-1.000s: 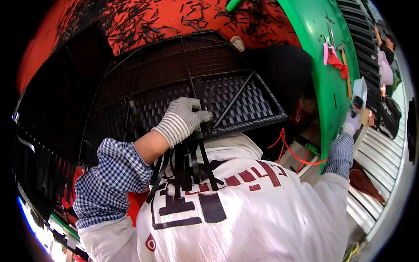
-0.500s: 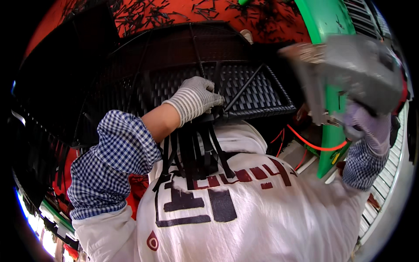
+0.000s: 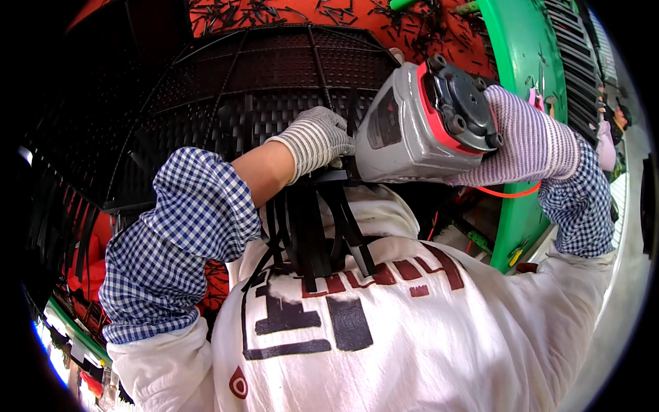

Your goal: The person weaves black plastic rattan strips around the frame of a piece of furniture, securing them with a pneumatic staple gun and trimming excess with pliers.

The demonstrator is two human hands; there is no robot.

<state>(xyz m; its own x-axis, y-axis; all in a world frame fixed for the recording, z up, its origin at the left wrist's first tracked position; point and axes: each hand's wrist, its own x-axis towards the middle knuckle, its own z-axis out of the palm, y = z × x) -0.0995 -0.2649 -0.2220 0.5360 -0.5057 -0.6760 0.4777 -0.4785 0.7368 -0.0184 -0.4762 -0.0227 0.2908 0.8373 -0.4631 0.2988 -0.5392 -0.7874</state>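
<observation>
My left hand (image 3: 317,142), in a striped knit glove, is closed at the near edge of a black woven wicker frame (image 3: 237,130). Its fingers pinch a flat black plastic strip (image 3: 309,237), one of several hanging down over my white top. My right hand (image 3: 532,137), also gloved, is wrapped round a grey pneumatic staple gun (image 3: 395,130) with a red ring and a black cap. The gun's front end is close beside my left fingertips, at the frame's edge. Its nose and handle are mostly hidden, so I cannot tell whether it touches the frame.
An orange air hose (image 3: 504,193) runs below the gun. To the right stands a curved green surface (image 3: 525,58), with dark slats beyond it. Cut black strip scraps lie on the red floor (image 3: 371,14) behind the frame. More black strips (image 3: 75,233) hang at the left.
My right hand has swung the staple gun in from the right to the frame's edge beside my left hand. My left hand has stayed at the edge, shifting only slightly.
</observation>
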